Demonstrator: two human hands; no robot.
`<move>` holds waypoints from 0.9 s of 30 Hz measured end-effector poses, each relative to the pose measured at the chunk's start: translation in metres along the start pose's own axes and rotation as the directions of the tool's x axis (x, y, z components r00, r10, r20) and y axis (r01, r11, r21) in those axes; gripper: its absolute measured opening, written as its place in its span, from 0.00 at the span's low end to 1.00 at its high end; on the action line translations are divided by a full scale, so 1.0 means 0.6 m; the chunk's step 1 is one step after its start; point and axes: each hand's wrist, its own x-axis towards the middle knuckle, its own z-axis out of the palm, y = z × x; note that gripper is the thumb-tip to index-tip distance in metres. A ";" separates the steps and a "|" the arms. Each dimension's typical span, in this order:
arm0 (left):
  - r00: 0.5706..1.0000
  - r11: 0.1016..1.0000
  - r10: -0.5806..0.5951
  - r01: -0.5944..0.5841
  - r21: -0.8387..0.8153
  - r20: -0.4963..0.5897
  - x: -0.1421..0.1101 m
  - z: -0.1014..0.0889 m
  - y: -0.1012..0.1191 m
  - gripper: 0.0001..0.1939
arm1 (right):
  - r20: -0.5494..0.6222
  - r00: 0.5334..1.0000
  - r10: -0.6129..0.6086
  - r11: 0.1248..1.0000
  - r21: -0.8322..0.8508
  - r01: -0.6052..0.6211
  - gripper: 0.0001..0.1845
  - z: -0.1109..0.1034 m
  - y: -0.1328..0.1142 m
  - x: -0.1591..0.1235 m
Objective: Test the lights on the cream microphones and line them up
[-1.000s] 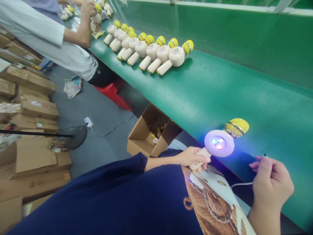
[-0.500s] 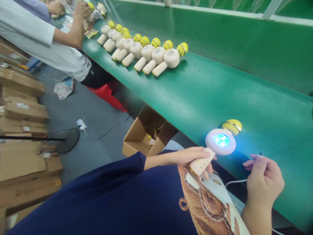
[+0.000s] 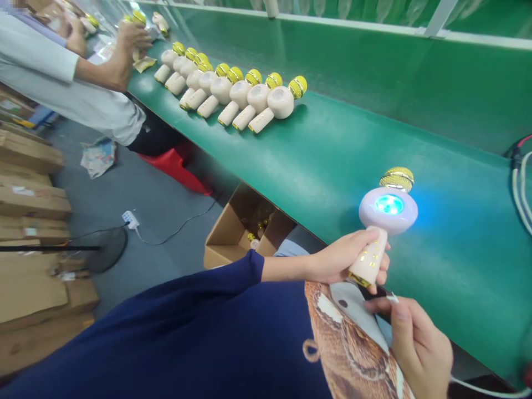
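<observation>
A karaoke microphone [image 3: 368, 255] with a pale handle, a round body lit cyan and a gold mesh head is in my left hand [image 3: 338, 256]. My fingers wrap its handle, and gold button marks show along it. The head points away over the green table. My right hand [image 3: 424, 341] is just below the handle's gold end, pinching the small white plug [image 3: 392, 298] of a cable [image 3: 474, 383]. The plug and the handle look apart. Part of the cable is hidden behind my right hand.
Several similar microphones [image 3: 280, 102] lie in a row on the green table [image 3: 332, 160]. A cardboard box [image 3: 224, 238] with some microphones stands below the edge. Coiled cables [image 3: 521, 188] are at right. A co-worker's arm [image 3: 102, 72] is at upper left, near a red stool [image 3: 178, 169].
My left hand has raised the lit microphone and turned it more upright. My right hand has moved left with the plug, close to the handle's lower end.
</observation>
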 end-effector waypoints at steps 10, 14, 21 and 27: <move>0.990 0.990 0.133 -0.135 -0.047 -0.038 0.073 0.057 -0.003 0.16 | 0.063 0.998 -0.006 0.852 0.523 -0.028 0.18 0.035 0.026 0.015; 0.988 0.990 0.133 -0.137 -0.040 -0.081 0.082 0.073 -0.011 0.16 | 0.026 1.000 0.004 0.816 0.578 -0.018 0.19 0.042 0.026 0.023; 0.961 0.978 0.209 -0.201 0.061 -0.180 0.099 0.086 -0.014 0.16 | -0.020 0.998 -0.063 0.807 0.588 0.063 0.21 0.044 0.019 0.057; 0.934 0.950 0.286 -0.247 0.192 -0.215 0.103 0.100 -0.009 0.22 | -0.025 0.997 -0.071 0.788 0.612 0.072 0.24 0.042 0.011 0.078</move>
